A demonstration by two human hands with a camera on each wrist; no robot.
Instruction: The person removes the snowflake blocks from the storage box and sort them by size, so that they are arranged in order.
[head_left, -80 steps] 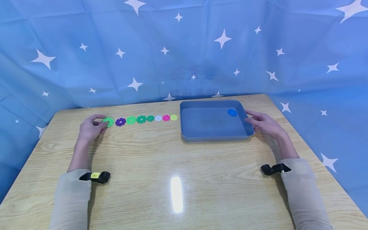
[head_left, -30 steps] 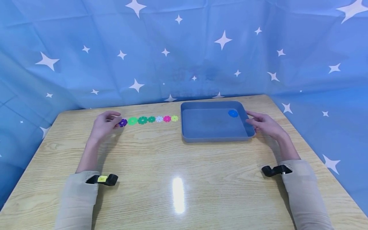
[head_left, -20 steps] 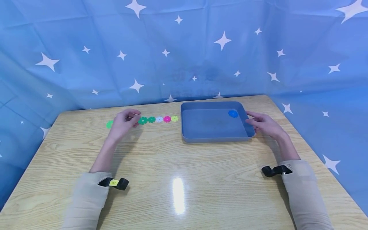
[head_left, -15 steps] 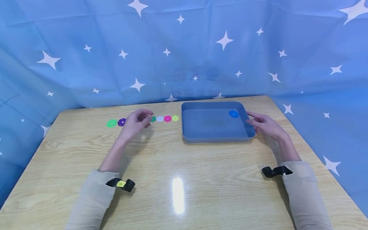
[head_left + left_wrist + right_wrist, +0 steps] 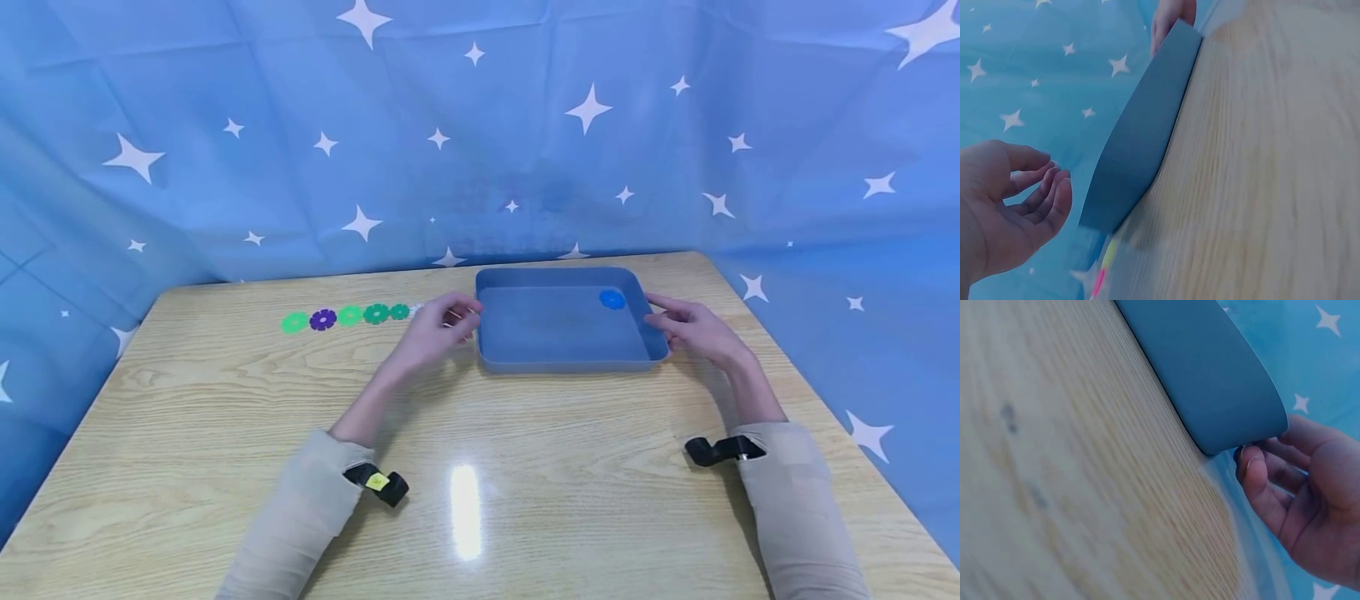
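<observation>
In the head view my left hand [image 5: 444, 323] is at the left end of the blue-grey tray [image 5: 562, 367]. Its fingers are loosely curled with nothing between them, and the left wrist view shows a gap to the tray. My right hand [image 5: 693, 329] holds the tray's right end, thumb over the rim, other fingertips against the outer wall [image 5: 1235, 406]. A blue snowflake disc [image 5: 612, 299] lies inside the tray. Left of it runs a row of notched plastic discs: light green [image 5: 295, 322], purple [image 5: 323, 319], another light green [image 5: 350, 315], then dark green [image 5: 377, 313].
A smaller dark green disc [image 5: 400, 312] and a white one [image 5: 416, 309] continue the row; my left hand hides the rest. Slivers of a yellow disc [image 5: 1109, 255] and a pink disc [image 5: 1099, 281] show from the left wrist. A starry blue cloth [image 5: 480, 125] hangs behind the wooden table [image 5: 525, 500].
My left hand has travelled rightward along the row of discs, from the first light green disc to the tray's left end. The discs keep their order. My right hand stays at the tray.
</observation>
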